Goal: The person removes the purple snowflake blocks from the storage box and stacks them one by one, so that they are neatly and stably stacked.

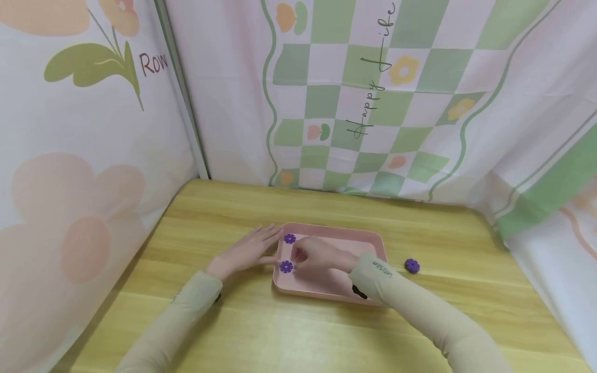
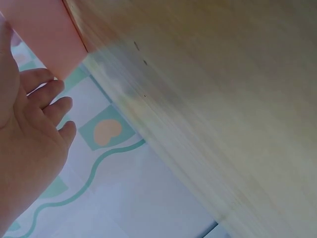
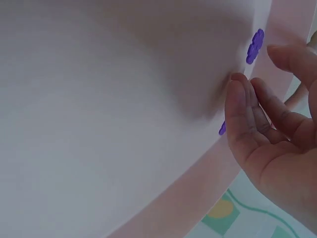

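A pink rectangular tray [image 1: 340, 296] holds two purple flower-shaped pieces near its left end: a far flower piece [image 1: 289, 239] and a near flower piece [image 1: 286, 267]. My left hand [image 1: 247, 251] touches the tray's left edge from outside, its fingers extended. Inside the tray, my right hand [image 1: 322, 255] hovers close beside both pieces with bent fingers. In the right wrist view the thumb and fingers stand apart with nothing visible between them; a purple flower piece [image 3: 255, 46] lies just beyond the fingertips. Another purple flower piece [image 1: 412, 266] rests on the table, right of the tray.
The wooden table [image 1: 233, 331] carries the tray. Behind it hangs a checked, flower-patterned curtain [image 1: 368, 93], with a printed cloth [image 1: 93, 134] on the left side and more cloth on the right.
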